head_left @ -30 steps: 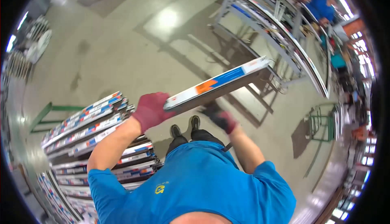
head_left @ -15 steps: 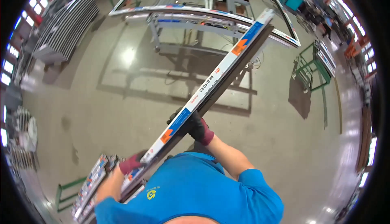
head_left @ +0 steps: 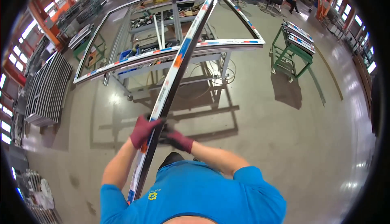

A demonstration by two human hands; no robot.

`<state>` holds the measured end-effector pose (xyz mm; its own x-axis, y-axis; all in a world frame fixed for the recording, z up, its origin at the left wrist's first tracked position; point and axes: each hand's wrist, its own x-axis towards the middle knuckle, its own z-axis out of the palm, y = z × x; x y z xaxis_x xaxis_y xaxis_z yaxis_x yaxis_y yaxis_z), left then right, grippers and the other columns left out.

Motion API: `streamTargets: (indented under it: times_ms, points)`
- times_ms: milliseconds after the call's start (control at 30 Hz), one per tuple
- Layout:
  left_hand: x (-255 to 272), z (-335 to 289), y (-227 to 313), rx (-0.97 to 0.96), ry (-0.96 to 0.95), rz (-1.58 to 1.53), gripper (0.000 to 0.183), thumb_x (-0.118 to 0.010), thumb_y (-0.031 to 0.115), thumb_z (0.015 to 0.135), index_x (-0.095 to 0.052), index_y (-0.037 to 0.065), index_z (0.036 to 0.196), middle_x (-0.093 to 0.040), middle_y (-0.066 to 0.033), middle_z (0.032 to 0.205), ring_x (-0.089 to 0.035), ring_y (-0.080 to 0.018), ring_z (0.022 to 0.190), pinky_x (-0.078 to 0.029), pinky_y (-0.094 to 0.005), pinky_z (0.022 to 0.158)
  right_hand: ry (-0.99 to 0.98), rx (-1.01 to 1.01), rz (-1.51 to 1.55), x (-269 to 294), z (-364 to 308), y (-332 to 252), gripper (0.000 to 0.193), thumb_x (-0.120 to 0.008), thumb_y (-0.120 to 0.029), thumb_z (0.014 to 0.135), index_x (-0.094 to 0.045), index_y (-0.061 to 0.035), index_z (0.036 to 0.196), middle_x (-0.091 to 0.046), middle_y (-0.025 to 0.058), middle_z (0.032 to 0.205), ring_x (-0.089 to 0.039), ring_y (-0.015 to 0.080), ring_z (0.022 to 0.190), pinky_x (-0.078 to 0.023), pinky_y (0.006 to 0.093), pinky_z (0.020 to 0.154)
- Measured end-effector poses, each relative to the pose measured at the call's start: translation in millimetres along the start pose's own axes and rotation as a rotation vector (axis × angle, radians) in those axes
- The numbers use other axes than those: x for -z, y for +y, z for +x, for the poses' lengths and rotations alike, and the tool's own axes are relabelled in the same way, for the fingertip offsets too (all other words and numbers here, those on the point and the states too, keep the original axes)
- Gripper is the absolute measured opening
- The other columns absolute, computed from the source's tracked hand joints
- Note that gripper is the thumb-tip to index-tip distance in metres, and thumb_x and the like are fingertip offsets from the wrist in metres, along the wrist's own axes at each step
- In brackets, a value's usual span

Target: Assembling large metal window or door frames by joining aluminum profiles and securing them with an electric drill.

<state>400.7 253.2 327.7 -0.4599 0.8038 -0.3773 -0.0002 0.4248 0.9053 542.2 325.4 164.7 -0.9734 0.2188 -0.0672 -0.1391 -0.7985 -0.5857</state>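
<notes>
Factory hall: concrete floor (head_left: 284, 143), frame-laden steel workbench (head_left: 170, 57), green trolley (head_left: 294, 49).

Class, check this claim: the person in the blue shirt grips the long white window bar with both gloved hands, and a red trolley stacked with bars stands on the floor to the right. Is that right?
Not quite. The trolley on the right is green, not red, as the head view shows. The rest holds: the left hand and right hand, both in dark red gloves, keep a grip on the long white bar.

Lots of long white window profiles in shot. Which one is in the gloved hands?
The long profile running diagonally from the chest up over the frame on the stand, gripped by left hand and right hand; others lie stacked or assembled.
</notes>
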Motion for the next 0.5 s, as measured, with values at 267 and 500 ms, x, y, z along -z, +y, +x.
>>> streamTargets:
  times_ms: [267,500]
  points:
    - [-7.4,288.5,88.6,-0.439,-0.189,-0.012,0.04,-0.061,0.03,0.106,-0.062,0.0,0.133,-0.067,-0.0073,0.126,-0.059,-0.0128,0.117,-0.047,-0.0314,0.102,0.432,0.298,-0.164,27.5,138.5,-151.9,0.066,-0.082,-0.018,0.09,-0.043,-0.0077,0.142,-0.063,0.0085,0.122,-0.065,0.0189,0.109,-0.055,0.0361,0.094]
    - [23.0,263.8,68.0,-0.059,-0.185,0.134,0.088,-0.088,0.021,0.08,-0.041,0.003,0.152,-0.063,-0.0101,0.131,-0.06,-0.0189,0.118,-0.052,-0.037,0.1,0.355,0.457,-0.196,190.1,300.5,-369.8,0.034,-0.075,-0.022,0.094,-0.064,-0.0053,0.121,-0.07,0.0069,0.099,-0.07,0.0188,0.089,-0.06,0.0369,0.08]
